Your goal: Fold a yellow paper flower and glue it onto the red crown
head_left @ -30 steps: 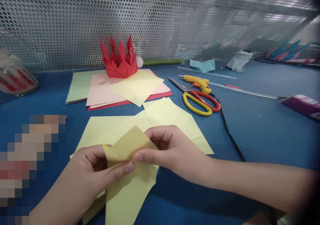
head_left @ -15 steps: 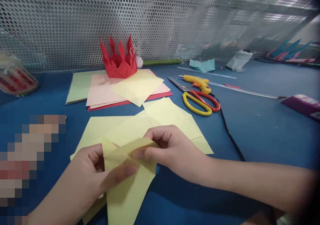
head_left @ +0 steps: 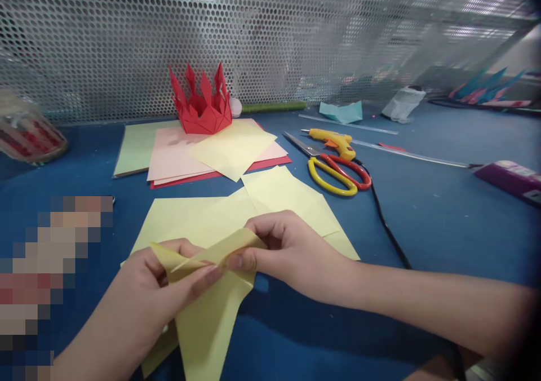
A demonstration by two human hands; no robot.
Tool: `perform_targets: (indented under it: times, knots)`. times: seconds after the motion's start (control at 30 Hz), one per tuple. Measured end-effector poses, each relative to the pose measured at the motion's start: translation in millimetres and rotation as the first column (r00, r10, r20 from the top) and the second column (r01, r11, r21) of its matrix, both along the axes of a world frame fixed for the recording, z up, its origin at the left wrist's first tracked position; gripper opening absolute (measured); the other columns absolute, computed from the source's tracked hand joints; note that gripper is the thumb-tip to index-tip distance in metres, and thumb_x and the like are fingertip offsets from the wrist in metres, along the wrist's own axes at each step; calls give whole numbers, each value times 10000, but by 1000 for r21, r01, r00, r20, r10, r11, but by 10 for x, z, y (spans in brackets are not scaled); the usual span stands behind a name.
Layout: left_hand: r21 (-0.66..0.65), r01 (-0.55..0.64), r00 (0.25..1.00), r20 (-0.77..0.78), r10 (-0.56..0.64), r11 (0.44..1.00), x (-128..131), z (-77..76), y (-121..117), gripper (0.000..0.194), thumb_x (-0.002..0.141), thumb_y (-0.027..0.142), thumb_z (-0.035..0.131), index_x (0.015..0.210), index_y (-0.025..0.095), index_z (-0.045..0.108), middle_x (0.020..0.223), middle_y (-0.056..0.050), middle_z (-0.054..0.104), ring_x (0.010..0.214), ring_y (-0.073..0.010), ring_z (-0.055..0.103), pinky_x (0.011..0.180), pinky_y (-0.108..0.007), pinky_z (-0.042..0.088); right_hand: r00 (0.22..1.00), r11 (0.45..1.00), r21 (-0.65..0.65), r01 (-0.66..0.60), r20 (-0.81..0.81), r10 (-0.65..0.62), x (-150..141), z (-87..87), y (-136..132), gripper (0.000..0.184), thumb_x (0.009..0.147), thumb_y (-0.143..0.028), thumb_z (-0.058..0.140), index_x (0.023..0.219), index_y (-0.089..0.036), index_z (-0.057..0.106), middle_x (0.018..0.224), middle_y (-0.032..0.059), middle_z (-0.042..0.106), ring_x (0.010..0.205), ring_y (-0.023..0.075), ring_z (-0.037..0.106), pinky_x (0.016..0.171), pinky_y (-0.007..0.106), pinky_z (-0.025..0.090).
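Both hands pinch one folded yellow paper piece (head_left: 211,313) low in the middle of the view. My left hand (head_left: 156,296) grips its left side, thumb on top and fingers under the upper flap. My right hand (head_left: 291,251) pinches the top fold between thumb and forefinger. The paper's long pointed end hangs down toward me. Flat yellow sheets (head_left: 279,195) lie on the blue table (head_left: 443,217) just behind my hands.
A red paper crown (head_left: 200,102) stands on a stack of coloured sheets (head_left: 177,155) at the back. Scissors (head_left: 333,172) with yellow and red handles and a yellow glue gun (head_left: 333,140) lie right of centre, its black cord (head_left: 389,223) running past my right arm. A perforated metal screen (head_left: 270,37) closes the back.
The raised upper flap of the yellow piece has been pressed down and flattened between my hands. My left hand has slid slightly left and down along it.
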State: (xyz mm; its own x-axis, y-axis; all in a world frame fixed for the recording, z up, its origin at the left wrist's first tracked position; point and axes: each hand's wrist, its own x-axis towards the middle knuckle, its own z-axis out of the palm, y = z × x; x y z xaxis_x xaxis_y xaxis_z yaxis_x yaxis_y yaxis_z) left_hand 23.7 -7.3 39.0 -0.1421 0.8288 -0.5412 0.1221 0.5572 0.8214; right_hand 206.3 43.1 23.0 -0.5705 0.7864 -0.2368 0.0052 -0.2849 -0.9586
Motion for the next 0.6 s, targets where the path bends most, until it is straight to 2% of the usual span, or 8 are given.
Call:
perform_targets:
  times: [0.07, 0.2, 0.27, 0.33, 0.4, 0.5, 0.6]
  knots:
    - [-20, -2, 1000, 2, 2, 1000, 2, 0, -5, 234, 521, 380, 886, 608, 226, 733, 641, 6, 752, 616, -210, 714, 498, -222, 554, 999, 1000, -24, 5, -31, -6, -8, -6, -14, 354, 626, -395, 902, 711, -139, 673, 713, -10, 632, 666, 109, 526, 614, 230, 418]
    - [133, 75, 993, 79, -86, 988, 34, 10, -2, 218, 519, 345, 887, 662, 247, 756, 595, 41, 734, 542, -154, 648, 485, -191, 504, 999, 999, -39, 22, -48, -24, -13, -18, -27, 335, 613, -377, 913, 708, -140, 696, 701, -15, 640, 642, 101, 522, 591, 226, 408]
    - [159, 99, 991, 70, -111, 982, 38, 6, 1, 185, 555, 356, 869, 677, 254, 774, 582, 31, 738, 600, -180, 677, 544, -210, 536, 998, 999, -35, 20, -58, -22, -7, -15, -16, 316, 621, -369, 913, 719, -146, 711, 705, -18, 650, 636, 97, 525, 590, 223, 414]
    - [190, 117, 993, -9, -117, 975, 23, -8, 2, 170, 591, 393, 847, 667, 258, 777, 586, 11, 745, 691, -223, 717, 609, -236, 566, 995, 999, -35, -15, -95, 11, 6, -9, 0, 295, 635, -361, 908, 760, -158, 735, 728, -20, 673, 656, 100, 554, 618, 221, 440]
    - [193, 101, 995, -38, -96, 976, 0, -30, -1, 210, 593, 418, 844, 731, 267, 795, 695, 0, 791, 741, -241, 739, 640, -249, 583, 992, 998, -38, -53, -117, 48, 21, -3, 13, 288, 634, -354, 911, 777, -168, 744, 739, -24, 689, 670, 102, 577, 646, 220, 463]
    - [148, 36, 998, 51, -43, 988, -23, -59, -7, 329, 554, 382, 870, 861, 281, 816, 900, -5, 828, 782, -253, 763, 673, -263, 606, 993, 997, -46, -55, -107, 49, 30, -1, 9, 290, 611, -343, 924, 723, -167, 723, 708, -33, 678, 644, 96, 565, 622, 213, 460]
    - [163, 79, 997, 12, -82, 984, -20, -69, -1, 341, 545, 350, 870, 877, 287, 825, 925, -20, 831, 821, -277, 768, 690, -276, 614, 994, 998, -58, -31, -106, 25, 18, -2, -20, 305, 604, -347, 927, 709, -164, 707, 709, -29, 669, 636, 92, 551, 592, 206, 439]
